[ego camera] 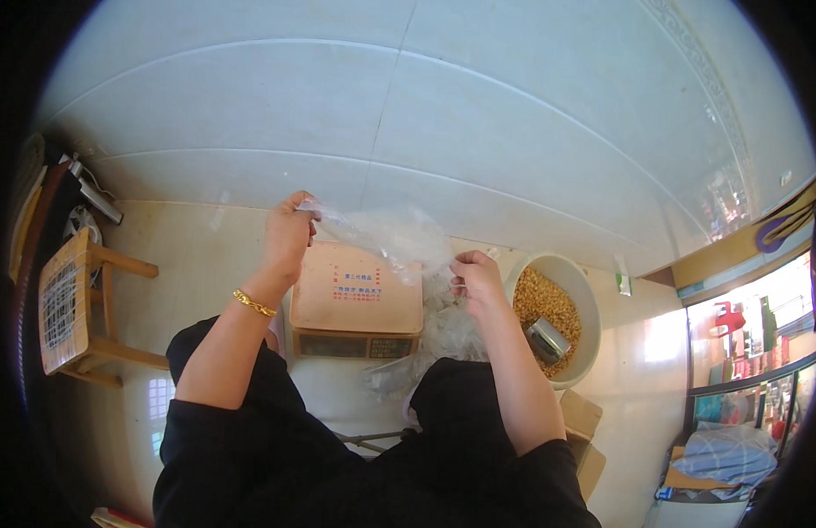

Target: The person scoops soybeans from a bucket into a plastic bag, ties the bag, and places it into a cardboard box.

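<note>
A clear plastic bag (pixel 408 231) is stretched between my two hands, above a weighing scale (pixel 356 290). My left hand (pixel 290 234) pinches one end of it at the upper left. At the other end, my right hand (pixel 475 277) grips the plastic between thumb and fingers. The scale has a flat, tan platform with printed writing and a dark display panel (pixel 339 346) on its near side. Loose clear plastic bags (pixel 451 327) lie in a heap on the floor, just right of the scale and below my right hand.
To the right stands a pale round bucket (pixel 591 330) of yellow kernels (pixel 543 297), with a metal scoop (pixel 548 340) in it. An open cardboard box (pixel 583 455) sits nearer me. A wooden stool (pixel 94 297) is at left; a tiled wall (pixel 329 105) rises ahead. Shelving (pixel 751 376) stands far right.
</note>
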A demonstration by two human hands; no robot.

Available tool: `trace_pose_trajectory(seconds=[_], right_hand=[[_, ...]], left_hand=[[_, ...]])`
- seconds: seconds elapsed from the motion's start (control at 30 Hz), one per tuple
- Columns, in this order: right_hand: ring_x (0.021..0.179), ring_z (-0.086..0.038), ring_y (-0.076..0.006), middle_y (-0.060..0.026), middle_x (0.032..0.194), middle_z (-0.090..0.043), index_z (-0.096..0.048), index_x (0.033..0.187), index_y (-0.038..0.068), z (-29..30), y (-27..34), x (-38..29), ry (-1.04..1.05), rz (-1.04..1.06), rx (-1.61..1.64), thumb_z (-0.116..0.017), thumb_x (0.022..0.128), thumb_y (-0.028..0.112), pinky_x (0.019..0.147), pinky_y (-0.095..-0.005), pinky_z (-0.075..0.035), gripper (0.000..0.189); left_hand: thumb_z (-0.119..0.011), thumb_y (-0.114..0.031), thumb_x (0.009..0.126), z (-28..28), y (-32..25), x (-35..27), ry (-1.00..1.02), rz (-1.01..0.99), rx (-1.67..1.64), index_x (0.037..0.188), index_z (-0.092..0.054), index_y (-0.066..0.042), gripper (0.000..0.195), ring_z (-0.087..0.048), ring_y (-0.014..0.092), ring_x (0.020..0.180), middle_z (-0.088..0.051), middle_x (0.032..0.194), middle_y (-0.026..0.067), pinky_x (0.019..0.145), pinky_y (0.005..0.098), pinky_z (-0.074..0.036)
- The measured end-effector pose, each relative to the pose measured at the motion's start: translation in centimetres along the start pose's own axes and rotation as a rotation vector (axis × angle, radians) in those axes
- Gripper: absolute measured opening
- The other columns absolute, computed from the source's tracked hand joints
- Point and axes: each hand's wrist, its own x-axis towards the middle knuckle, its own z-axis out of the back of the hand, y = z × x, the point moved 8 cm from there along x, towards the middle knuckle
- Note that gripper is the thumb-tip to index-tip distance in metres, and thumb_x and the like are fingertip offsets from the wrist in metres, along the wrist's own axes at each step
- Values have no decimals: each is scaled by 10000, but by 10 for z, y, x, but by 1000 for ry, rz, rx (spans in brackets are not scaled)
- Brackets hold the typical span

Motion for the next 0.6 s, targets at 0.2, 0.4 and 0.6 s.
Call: trace_pose_trajectory(seconds=[0.2, 0.4, 0.6], right_hand=[[699, -577, -221, -74, 821, -592, -500, 1133, 46, -19, 30, -29, 16, 242, 63, -583, 825, 128, 582, -364, -480, 330], [953, -551, -289, -113, 1027, -558, -621, 951, 55, -72, 52, -49, 3, 655, -927, -585, 805, 136, 694, -392, -487, 170], [806, -582, -303, -135, 897, -589, -625, 829, 39, -48, 77, -66, -277, 887, -629, -597, 786, 107, 704, -413, -469, 85]], left_hand=[[-383, 22, 815, -14, -21, -20, 150, -110, 124, 890, -584, 6, 215, -556, 134, 626, -583, 723, 64, 603, 257, -469], [-472, -67, 841, -43, -35, -46, 365, -377, 491, 915, -575, 32, 161, -563, 159, 789, -585, 845, 96, 716, 268, -452], [-619, -193, 798, -37, -10, -44, 448, 84, 239, 919, -548, 19, 254, -529, 173, 823, -533, 922, 119, 715, 292, -435]])
